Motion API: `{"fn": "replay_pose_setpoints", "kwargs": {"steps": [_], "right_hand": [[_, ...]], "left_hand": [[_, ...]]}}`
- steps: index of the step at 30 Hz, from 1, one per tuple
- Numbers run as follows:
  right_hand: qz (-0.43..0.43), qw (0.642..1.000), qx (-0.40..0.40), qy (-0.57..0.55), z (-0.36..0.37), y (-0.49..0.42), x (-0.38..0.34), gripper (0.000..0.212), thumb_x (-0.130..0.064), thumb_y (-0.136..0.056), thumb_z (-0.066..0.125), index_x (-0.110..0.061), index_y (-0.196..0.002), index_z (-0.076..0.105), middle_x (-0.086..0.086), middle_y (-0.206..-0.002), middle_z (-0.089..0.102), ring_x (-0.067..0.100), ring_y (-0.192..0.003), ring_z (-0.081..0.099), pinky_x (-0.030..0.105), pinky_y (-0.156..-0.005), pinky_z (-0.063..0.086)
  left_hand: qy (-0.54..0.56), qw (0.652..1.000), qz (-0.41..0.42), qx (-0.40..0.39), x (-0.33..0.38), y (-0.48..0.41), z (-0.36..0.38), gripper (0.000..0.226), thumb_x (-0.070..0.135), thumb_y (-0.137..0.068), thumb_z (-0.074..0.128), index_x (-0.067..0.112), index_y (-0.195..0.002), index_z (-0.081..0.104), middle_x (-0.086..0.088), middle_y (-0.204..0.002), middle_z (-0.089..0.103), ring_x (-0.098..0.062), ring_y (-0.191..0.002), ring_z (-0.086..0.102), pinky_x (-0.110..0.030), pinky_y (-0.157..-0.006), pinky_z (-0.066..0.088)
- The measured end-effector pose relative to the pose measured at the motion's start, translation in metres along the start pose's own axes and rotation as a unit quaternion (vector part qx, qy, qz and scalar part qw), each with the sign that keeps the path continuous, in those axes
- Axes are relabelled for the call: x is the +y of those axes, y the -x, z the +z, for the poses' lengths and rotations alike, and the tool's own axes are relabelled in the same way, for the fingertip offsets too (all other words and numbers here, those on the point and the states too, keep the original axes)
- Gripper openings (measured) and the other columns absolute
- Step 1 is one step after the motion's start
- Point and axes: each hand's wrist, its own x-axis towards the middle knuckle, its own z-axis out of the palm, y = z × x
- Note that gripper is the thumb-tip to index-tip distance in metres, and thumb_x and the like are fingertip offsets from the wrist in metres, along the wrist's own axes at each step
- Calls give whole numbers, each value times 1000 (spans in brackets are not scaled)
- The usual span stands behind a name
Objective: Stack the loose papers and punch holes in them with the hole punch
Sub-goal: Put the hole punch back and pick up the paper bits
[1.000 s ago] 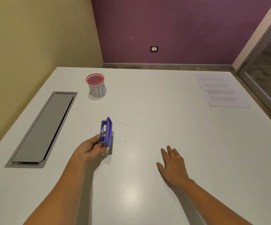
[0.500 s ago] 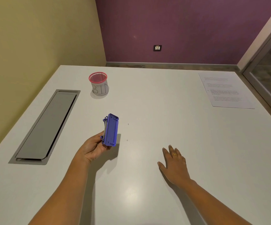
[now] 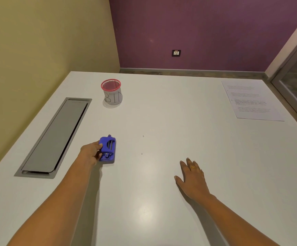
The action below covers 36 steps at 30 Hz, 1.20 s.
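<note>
The blue hole punch point(image 3: 107, 149) now sits flat on the white table point(image 3: 170, 121), its base down and its top facing up, where a second ago it stands on edge, lifted clear of the surface and turned so that its underside shows. Half a second ago it is still tipped up in the palm. The left hand point(image 3: 90, 153) has rolled over with it: the palm no longer faces up under the punch, and the fingers now wrap the punch's left side from above. The punch lies in the same stretch of table, near side of the red-rimmed bin point(image 3: 112, 92).
</note>
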Motion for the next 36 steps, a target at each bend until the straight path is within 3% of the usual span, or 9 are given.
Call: {"fn": "replay_pose_setpoints", "kwargs": {"steps": [6,15,19,21,24,26,29,33,36], "right_hand": [[-3,1000,1,-2,1,-1,2,64,-45,-94,38,-22,-148,14,3,-159,3,23,-146,-1,41,-118,8],[2,1000,26,12,1,-3,-1,62,-46,-93,39,-22,-147,19,2,-158,11,23,-146,5,38,-118,12],[5,999,47,-3,-3,-9,-6,57,-40,-95,40,-18,-145,25,3,-156,20,21,-144,10,32,-116,21],[5,999,49,-16,-6,-14,-12,55,-36,-95,41,-15,-144,27,3,-154,23,20,-143,10,32,-111,31],[-11,999,36,-22,-13,-27,-23,51,-31,-95,43,-12,-141,32,4,-151,27,19,-142,14,31,-104,37],[-33,999,28,-29,-17,-38,-31,46,-28,-94,45,-10,-136,40,5,-146,34,20,-138,22,30,-102,37],[-66,995,14,-74,-18,-50,-46,40,-24,-93,50,-9,-129,49,6,-134,45,19,-127,38,25,-97,36],[-56,981,-8,-187,-14,-62,-72,33,-17,-87,60,-12,-120,59,5,-99,54,12,-88,47,16,-77,33],[-67,972,-18,-225,-8,-70,-89,28,-12,-84,64,-11,-111,65,1,-88,51,11,-84,46,13,-72,32]], "left_hand": [[-64,993,45,92,8,-30,-16,33,0,-89,52,5,-121,58,-20,-124,59,-20,-68,53,-20,-42,44],[-68,990,60,105,11,-51,-22,33,-3,-87,54,1,-120,59,-20,-116,61,-22,-65,53,-25,-57,45],[-84,981,81,157,13,-45,-16,33,2,-86,56,3,-118,59,-22,-122,59,-33,-90,59,-38,-78,50],[-188,946,140,222,12,-29,-7,32,8,-86,55,7,-118,57,-19,-125,54,-36,-106,56,-47,-92,47],[-349,837,337,252,-3,-2,13,20,5,-84,54,13,-100,63,-18,-106,56,-37,-100,52,-48,-84,41],[-421,770,447,172,-24,11,27,16,4,-83,56,13,-94,64,-16,-103,59,-35,-99,53,-44,-83,41],[-527,700,481,23,-60,13,38,25,13,-88,54,6,-111,61,-15,-125,54,-31,-116,51,-41,-94,41],[-572,697,432,-8,-80,0,35,41,24,-94,45,7,-131,47,-12,-142,42,-28,-133,38,-40,-107,33],[-578,692,433,17,-83,-7,28,41,24,-95,44,8,-132,46,-12,-143,43,-29,-136,35,-43,-110,30]]}}
